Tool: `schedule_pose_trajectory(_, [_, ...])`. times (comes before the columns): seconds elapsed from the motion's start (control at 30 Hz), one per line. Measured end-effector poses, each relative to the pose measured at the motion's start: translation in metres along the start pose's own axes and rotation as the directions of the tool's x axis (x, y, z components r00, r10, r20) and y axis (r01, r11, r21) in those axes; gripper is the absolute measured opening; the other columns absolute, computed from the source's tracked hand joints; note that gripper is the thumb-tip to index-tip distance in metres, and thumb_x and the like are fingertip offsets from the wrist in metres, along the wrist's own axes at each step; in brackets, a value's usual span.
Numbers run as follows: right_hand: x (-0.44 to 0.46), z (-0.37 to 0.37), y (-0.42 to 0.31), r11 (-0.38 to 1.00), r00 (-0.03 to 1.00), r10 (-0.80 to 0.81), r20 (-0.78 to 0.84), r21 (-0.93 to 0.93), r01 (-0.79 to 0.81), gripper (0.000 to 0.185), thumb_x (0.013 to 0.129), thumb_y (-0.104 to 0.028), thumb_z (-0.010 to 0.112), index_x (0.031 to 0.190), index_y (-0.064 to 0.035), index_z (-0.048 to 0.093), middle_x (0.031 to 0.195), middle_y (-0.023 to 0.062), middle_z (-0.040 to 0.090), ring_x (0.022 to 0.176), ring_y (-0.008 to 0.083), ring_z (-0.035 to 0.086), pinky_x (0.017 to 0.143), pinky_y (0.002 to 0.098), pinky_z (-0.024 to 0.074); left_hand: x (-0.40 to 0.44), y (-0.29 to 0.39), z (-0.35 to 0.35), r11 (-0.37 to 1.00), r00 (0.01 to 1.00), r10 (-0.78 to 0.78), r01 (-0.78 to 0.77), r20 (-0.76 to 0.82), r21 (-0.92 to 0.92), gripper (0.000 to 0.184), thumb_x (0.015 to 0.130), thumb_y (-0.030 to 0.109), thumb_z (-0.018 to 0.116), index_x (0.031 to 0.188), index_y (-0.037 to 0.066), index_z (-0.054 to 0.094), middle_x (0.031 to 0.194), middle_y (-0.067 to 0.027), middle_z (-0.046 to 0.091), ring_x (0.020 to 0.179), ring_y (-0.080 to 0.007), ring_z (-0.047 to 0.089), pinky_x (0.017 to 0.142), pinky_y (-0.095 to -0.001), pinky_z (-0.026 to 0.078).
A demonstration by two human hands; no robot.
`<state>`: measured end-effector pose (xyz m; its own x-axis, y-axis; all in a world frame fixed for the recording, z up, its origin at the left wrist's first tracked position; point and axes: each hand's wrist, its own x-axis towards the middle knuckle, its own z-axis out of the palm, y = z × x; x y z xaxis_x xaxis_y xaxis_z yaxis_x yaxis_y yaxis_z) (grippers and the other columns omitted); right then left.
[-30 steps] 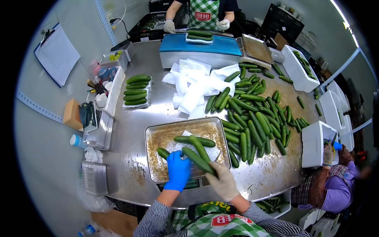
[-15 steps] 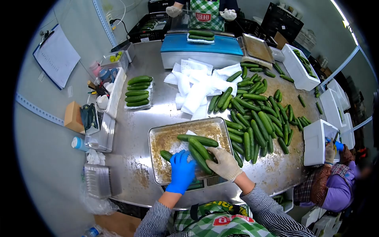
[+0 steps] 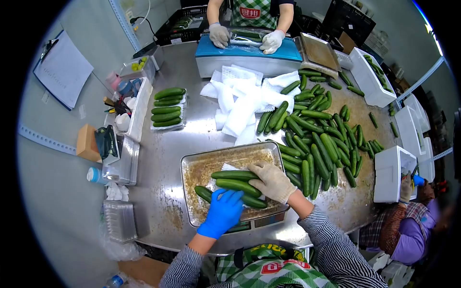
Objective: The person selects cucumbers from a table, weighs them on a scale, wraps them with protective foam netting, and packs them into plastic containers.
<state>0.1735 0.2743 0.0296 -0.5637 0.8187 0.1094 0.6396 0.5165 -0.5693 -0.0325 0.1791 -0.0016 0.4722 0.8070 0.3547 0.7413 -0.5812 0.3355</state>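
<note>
In a metal tray point(image 3: 192, 165), several cucumbers point(image 3: 237, 186) lie roughly side by side over a piece of white foam netting point(image 3: 230, 167). My left hand point(image 3: 224, 211), in a blue glove, rests with bent fingers on the near cucumber point(image 3: 203, 193) at the left. My right hand point(image 3: 271, 181), in a pale knit glove, is curled over the right ends of the upper cucumbers, its fingertips on them. Part of the netting is hidden under the cucumbers. A scale's display edge point(image 3: 269, 221) shows below the tray.
A big cucumber pile point(image 3: 321, 144) spreads right of the tray. White netting point(image 3: 240, 103) lies behind it, packed cucumbers point(image 3: 167, 108) at the left. Across the table, a co-worker's gloved hands point(image 3: 272, 42) hold film at a blue-topped machine point(image 3: 204, 48). Another person point(image 3: 413, 230) works beside white boxes point(image 3: 386, 175).
The cucumbers in the tray have turned from slanted to nearly parallel. My right hand has moved up onto their ends. The co-worker's hands came down onto the pack at the machine.
</note>
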Motion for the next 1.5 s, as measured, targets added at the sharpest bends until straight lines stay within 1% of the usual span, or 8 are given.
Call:
schedule_pose_trajectory(0.4, [-0.005,-0.039,-0.019,0.912,0.798,0.352,0.489,0.012,-0.409,0.047,0.094,-0.038,0.054,0.114,0.0043,0.062,0.103,0.0241,0.066,0.096,0.0388,0.064,0.083,0.0435,0.0511,-0.013,0.005,0.002,1.0,1.0,-0.002,0.003,0.02,-0.019,0.014,0.077,0.012,0.063,0.09,0.006,0.063,0.118,-0.0084,0.063,0.096,-0.0234,0.058,0.09,-0.0408,0.042])
schedule_pose_trajectory(0.67, [-0.011,-0.022,0.002,0.562,0.615,0.447,0.65,0.331,-0.758,0.054,0.09,-0.04,0.063,0.117,0.007,0.06,0.095,0.0145,0.066,0.082,0.019,0.062,0.078,0.033,0.0503,-0.015,0.004,0.006,0.998,1.0,-0.024,0.023,-0.019,-0.056,0.014,0.076,0.011,0.063,0.089,0.006,0.062,0.117,-0.0096,0.062,0.094,-0.0245,0.059,0.089,-0.0414,0.042])
schedule_pose_trajectory(0.77, [-0.015,-0.011,0.001,0.414,0.647,0.493,0.582,0.497,-0.763,0.044,0.086,-0.029,0.072,0.113,0.0035,0.061,0.091,0.0088,0.063,0.081,0.0163,0.058,0.077,0.0312,0.0493,-0.016,0.003,0.005,0.997,0.999,-0.038,0.036,-0.019,-0.074,0.016,0.076,0.012,0.067,0.09,0.006,0.062,0.117,-0.0089,0.062,0.094,-0.026,0.058,0.089,-0.0422,0.042])
schedule_pose_trajectory(0.87, [-0.02,-0.016,-0.009,0.628,0.806,0.481,0.344,0.507,-0.591,0.043,0.082,-0.027,0.074,0.107,0.0057,0.061,0.096,0.017,0.068,0.082,0.023,0.065,0.076,0.0332,0.0517,-0.016,0.002,0.008,0.996,0.999,-0.039,0.038,-0.014,-0.085,0.02,0.075,0.014,0.073,0.091,0.006,0.063,0.118,-0.0079,0.062,0.094,-0.0283,0.056,0.089,-0.0432,0.041])
schedule_pose_trajectory(1.03, [-0.027,-0.005,-0.009,0.996,0.991,0.065,-0.116,-0.051,-0.071,0.033,0.077,-0.023,0.075,0.101,-0.0039,0.063,0.093,0.0181,0.061,0.091,0.0386,0.059,0.084,0.0471,0.0462,-0.021,0.003,0.012,0.976,0.989,-0.145,0.141,-0.012,-0.166,0.022,0.074,0.015,0.076,0.09,0.006,0.064,0.122,-0.0123,0.058,0.098,-0.0308,0.055,0.091,-0.0454,0.04])
schedule_pose_trajectory(1.33, [-0.041,0.006,-0.029,0.978,0.986,0.107,-0.13,-0.163,-0.127,0.032,0.084,-0.013,0.064,0.115,-0.0043,0.06,0.101,0.0171,0.062,0.094,0.0372,0.058,0.084,0.0479,0.0446,-0.022,0.009,0.009,0.951,0.953,-0.295,0.286,-0.071,-0.114,0.018,0.074,0.02,0.076,0.084,0.007,0.066,0.137,-0.0227,0.048,0.13,-0.0395,0.042,0.108,-0.0532,0.029])
schedule_pose_trajectory(1.47, [-0.063,0.002,-0.05,0.972,0.937,0.12,-0.328,-0.154,-0.179,0.061,0.082,-0.018,0.069,0.135,0.0012,0.045,0.125,0.0255,0.052,0.113,0.0409,0.052,0.093,0.05,0.0411,-0.018,0.001,-0.015,0.89,0.927,-0.375,0.354,-0.017,-0.288,0.075,0.075,0.031,0.08,0.137,0.003,0.047,0.153,-0.0287,0.027,0.138,-0.045,0.033,0.111,-0.0557,0.028])
schedule_pose_trajectory(1.5, [-0.072,0.012,-0.052,0.971,0.929,0.152,-0.337,-0.126,-0.204,0.068,0.082,-0.018,0.069,0.138,0.004,0.039,0.131,0.0285,0.046,0.118,0.0437,0.048,0.097,0.0511,0.038,-0.015,-0.01,-0.02,0.871,0.912,-0.393,0.41,0.116,-0.27,0.111,0.073,0.037,0.083,0.154,0.001,0.016,0.159,-0.03,0.01,0.142,-0.0477,0.026,0.114,-0.0541,0.027])
